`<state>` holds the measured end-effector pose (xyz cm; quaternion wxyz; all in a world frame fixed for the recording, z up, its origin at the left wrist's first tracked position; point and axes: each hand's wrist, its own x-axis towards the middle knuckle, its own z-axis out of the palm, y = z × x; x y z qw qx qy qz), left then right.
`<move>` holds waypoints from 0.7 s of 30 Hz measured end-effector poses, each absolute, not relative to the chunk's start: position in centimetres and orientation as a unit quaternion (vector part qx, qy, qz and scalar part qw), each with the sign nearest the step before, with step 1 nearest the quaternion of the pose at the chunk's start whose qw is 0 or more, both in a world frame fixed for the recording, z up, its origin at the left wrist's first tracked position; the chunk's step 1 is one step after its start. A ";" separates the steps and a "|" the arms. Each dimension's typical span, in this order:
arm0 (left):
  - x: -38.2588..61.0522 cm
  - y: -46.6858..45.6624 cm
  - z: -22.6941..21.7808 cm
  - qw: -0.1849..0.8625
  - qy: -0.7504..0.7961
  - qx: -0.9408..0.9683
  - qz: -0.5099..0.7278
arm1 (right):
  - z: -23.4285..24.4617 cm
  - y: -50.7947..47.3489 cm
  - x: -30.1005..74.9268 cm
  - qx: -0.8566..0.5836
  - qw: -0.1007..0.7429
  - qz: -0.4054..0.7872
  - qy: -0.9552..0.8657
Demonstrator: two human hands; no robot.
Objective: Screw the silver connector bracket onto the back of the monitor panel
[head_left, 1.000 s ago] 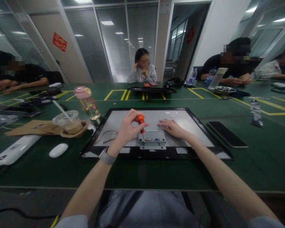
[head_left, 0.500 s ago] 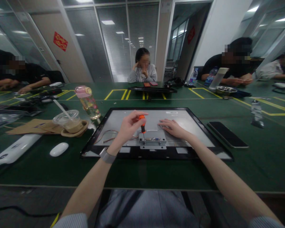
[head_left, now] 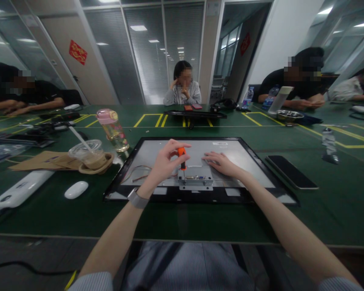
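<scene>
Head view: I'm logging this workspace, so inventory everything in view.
table: 1, green, centre
panel: 1, grey, black-framed, centre
metal box: 1, silver, on panel
screwdriver: 1, orange and black, at metal box
phone: 1, black, right
mouse: 1, white, left
cup: 1, clear, left
paper bag: 1, brown, left
bottle: 1, pink and clear, left
long device: 1, white, far left
bowl: 1, silver, far right
other people: at least 4, black or pale tops, beyond
further clutter: too unclear to count
watch: 1, grey, left wrist
left hand: 1, bare, on screwdriver
right hand: 1, bare, on panel
</scene>
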<state>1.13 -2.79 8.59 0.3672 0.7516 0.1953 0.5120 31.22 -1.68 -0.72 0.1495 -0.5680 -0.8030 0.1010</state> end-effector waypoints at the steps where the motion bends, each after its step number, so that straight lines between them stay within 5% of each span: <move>1: 1.0 -2.8 8.6 0.376 0.187 0.755 0.503 | -0.7 -1.7 31.2 -0.568 0.148 0.102 -0.803; 6: 0.6 -2.8 8.9 0.452 0.173 0.738 0.470 | -0.8 -1.6 31.3 -0.570 0.146 0.101 -0.802; 13: 1.0 -2.9 9.0 0.367 0.200 0.754 0.507 | -1.4 -1.3 31.6 -0.561 0.156 0.090 -0.808; 21: 0.5 -2.8 8.9 0.437 0.176 0.748 0.468 | -1.1 -1.5 31.5 -0.566 0.151 0.095 -0.805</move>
